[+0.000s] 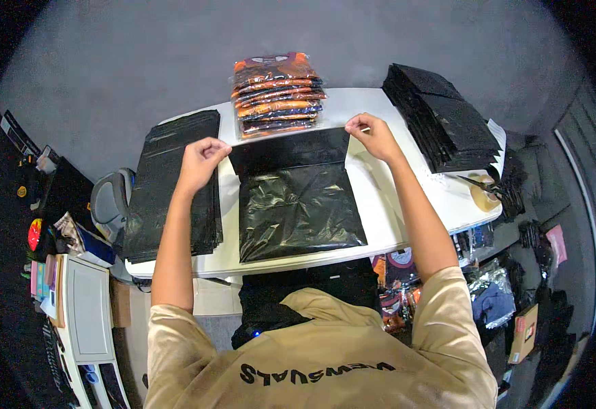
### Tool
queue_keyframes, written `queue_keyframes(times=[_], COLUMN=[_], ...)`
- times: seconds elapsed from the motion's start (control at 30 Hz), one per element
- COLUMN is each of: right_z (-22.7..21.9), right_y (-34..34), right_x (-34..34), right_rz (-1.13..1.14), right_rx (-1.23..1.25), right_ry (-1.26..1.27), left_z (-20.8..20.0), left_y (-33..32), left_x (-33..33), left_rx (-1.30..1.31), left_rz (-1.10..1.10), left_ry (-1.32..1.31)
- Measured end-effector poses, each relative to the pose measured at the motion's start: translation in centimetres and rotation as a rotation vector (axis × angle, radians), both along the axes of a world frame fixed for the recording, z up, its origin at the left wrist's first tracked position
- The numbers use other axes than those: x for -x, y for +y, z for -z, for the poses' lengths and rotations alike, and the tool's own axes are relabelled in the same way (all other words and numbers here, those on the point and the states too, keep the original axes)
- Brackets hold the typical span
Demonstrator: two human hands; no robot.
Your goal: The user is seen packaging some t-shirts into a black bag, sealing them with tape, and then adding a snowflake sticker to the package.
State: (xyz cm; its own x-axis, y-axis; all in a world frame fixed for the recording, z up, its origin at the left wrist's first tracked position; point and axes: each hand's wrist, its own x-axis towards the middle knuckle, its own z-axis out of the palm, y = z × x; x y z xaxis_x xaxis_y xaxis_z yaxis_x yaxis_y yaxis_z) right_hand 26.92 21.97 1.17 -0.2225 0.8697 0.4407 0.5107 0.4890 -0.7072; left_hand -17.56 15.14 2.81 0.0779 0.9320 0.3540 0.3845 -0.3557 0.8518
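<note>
While I watch remotely, a black bag [301, 213] lies on the white table [383, 211]

My head view shows the left hand [202, 160] at the bag's 10 o'clock and right hand [376, 138] at 1, each pinching a corner of its flap [291, 153]. Wrapped garments [277, 95] sit stacked at 12, a black pile [168, 174] at 9, a second pile [441, 116] at 2.

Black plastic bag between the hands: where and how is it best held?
Likely by the outer corners of its far flap, pinched from left and right: the left hand and right hand hold it spread there, while the bag's body lies flat on the white table.
</note>
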Motion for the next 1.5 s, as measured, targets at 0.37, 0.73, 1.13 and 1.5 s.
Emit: queue_keyframes(times=[0.37, 0.73, 1.13, 1.5], right_z=[2.1, -0.4, 5.5, 6.0], right_y=[-12.7, -6.4, 1.3, 0.6], right_x=[-1.3, 4.7, 7.0, 7.2], right_rz=[-0.092, -0.269, -0.273, -0.253], right_rx=[0.031, 0.064, 0.15, 0.103], right_ry=[-0.201, -0.141, -0.438, -0.38], left_z=[2.4, 2.0, 3.9, 5.5], left_y=[-11.1, -3.4, 0.5, -0.1], left_x=[-1.9, -1.4, -0.8, 0.0], left_rx=[-0.25, -0.075, 0.102, 0.055], left_rz=[0.086, -0.006, 0.218, 0.034], left_ry=[0.487, 0.366, 0.485, 0.421])
